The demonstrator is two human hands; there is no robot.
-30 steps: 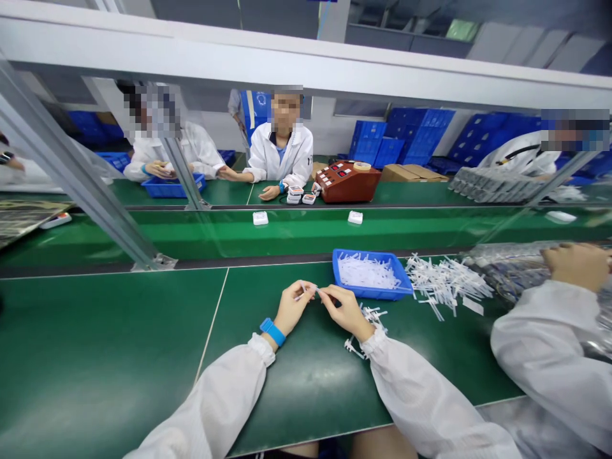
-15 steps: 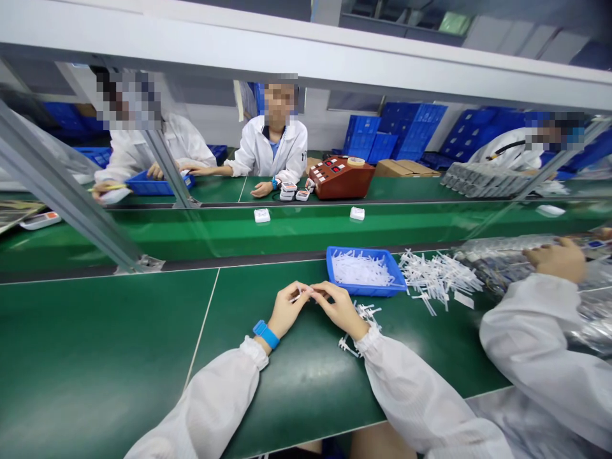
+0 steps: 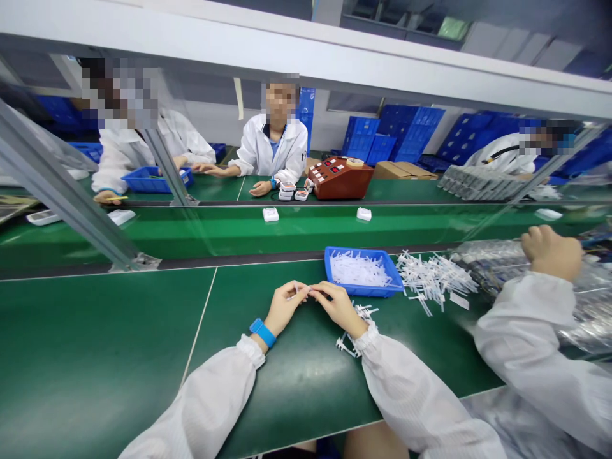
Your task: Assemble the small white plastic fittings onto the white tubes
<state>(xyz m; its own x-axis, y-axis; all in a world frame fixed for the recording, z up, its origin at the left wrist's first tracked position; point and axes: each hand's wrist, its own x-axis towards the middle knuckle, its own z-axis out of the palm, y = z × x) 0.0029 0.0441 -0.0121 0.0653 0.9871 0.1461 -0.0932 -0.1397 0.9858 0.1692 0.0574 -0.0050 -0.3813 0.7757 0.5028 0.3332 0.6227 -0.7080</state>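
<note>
Over the green bench, my left hand is closed in a pinch on a small white plastic piece, mostly covered by the fingers. Fingertip to fingertip with it, my right hand is also pinched; whatever lies in its grip is too small and hidden to name. Beside and partly behind my right wrist lie several white branched plastic pieces. Just beyond that hand stands a blue tray filled with thin white plastic pieces.
A heap of white plastic pieces lies right of the tray. Close on my right, a co-worker's hand is above clear plastic packaging. White boxy devices sit on the green conveyor. Metal posts rise at left; people sit opposite.
My hands stay together at nearly the same spot, fingers shifting slightly. White devices on the conveyor have moved right. The co-worker's hand on the right has risen a little.
</note>
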